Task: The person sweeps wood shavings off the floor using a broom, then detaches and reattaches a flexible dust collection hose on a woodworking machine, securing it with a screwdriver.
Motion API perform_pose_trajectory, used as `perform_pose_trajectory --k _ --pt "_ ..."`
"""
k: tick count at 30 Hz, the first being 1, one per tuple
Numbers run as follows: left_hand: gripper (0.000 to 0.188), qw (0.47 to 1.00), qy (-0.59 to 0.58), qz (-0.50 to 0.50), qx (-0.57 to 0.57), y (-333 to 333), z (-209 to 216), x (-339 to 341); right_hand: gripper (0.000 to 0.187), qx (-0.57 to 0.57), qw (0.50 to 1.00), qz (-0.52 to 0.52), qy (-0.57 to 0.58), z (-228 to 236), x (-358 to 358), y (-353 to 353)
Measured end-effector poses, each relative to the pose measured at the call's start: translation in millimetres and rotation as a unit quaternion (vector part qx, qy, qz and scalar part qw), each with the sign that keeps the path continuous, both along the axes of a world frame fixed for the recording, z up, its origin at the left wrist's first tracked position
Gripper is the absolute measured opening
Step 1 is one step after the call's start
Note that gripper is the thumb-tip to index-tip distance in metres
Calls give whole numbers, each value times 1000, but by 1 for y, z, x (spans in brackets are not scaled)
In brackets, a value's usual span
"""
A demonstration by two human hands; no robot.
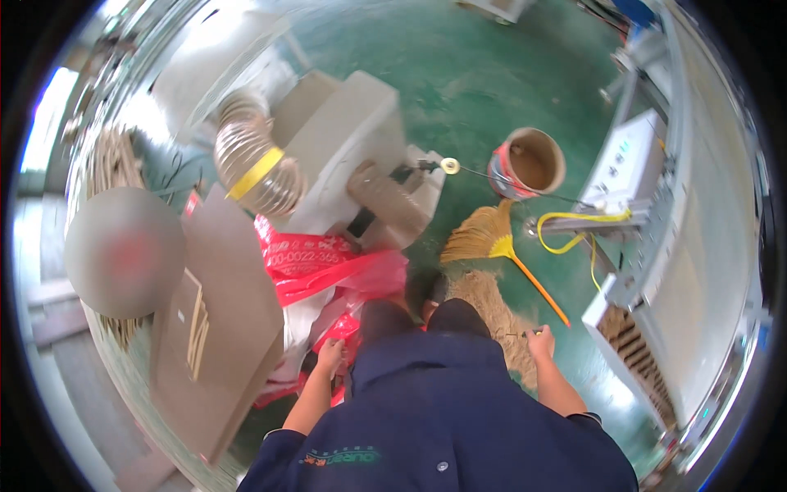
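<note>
My right hand [541, 341] is closed around a small thin tool [518, 334], whose narrow shaft points left; its exact kind is too small to make out. Beneath it, a heap of sawdust [490, 307] spreads over the green floor. My left hand [331, 356] has its fingers curled beside a red and white plastic bag [328, 275]; what they hold, if anything, is hidden. A broom [482, 234] with an orange handle lies just beyond the sawdust.
Ahead stands a grey machine [352, 123] with a clear ribbed hose [254, 160]. A bucket [551, 160] stands beyond the broom. At right is a large metal machine [697, 205] with a yellow cord [566, 246]. Brown board [238, 328] lies at left, bearing wood strips [197, 324].
</note>
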State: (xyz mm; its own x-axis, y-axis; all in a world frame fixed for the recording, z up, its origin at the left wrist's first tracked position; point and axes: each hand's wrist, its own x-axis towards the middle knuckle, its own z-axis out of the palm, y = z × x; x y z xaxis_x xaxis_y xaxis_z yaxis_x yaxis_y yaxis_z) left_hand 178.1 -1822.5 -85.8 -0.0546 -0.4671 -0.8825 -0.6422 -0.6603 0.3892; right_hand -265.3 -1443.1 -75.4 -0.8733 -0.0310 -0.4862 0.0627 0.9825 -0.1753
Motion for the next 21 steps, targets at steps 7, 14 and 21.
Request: perform_pose_trajectory --k 7,14,21 --pt "26 976 115 -168 -70 -64 37 -138 46 -160 971 -178 23 4 26 45" --pt "25 922 180 -315 -137 -80 47 -246 29 -443 751 -484 -72 43 50 12" --pt "23 894 228 -361 -133 -77 37 -258 20 -556 717 -419 -43 144 32 -42"
